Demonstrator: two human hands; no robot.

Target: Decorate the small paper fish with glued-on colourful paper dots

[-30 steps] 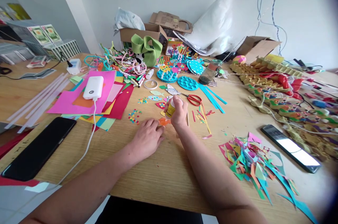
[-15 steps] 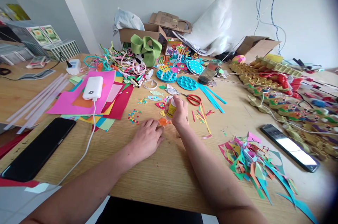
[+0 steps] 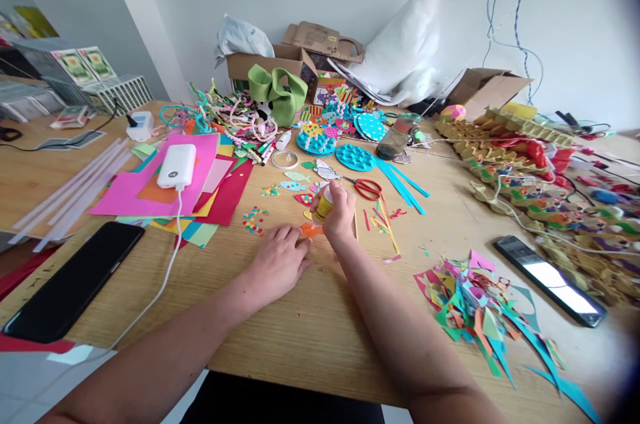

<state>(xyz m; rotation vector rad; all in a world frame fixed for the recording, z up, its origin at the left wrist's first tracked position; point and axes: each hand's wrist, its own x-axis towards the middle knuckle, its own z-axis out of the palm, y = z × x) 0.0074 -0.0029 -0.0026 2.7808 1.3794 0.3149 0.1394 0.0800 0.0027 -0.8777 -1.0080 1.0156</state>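
Note:
My right hand (image 3: 339, 211) is wrapped round a small glue bottle (image 3: 323, 208) with a yellow label. The bottle leans, its lower end just above an orange paper fish (image 3: 311, 231). My left hand (image 3: 281, 256) lies palm down on the table, fingers stretched towards the fish and close to its left edge. Whether the fingertips press on the fish is hard to see. Beyond the bottle lie more paper fish, among them a blue one (image 3: 291, 186) and a red one with dots (image 3: 303, 199). Small coloured paper dots (image 3: 255, 219) lie left of them.
Red-handled scissors (image 3: 367, 189), blue strips (image 3: 404, 185) and blue scalloped discs (image 3: 355, 157) lie ahead. Paper scraps (image 3: 480, 304) and a phone (image 3: 550, 281) are at right. Coloured sheets (image 3: 235, 191), a power bank (image 3: 177, 166) with a cable and a black phone (image 3: 75, 281) are at left.
My right hand and the glue bottle have shifted very slightly over the orange fish. My left hand stays in place.

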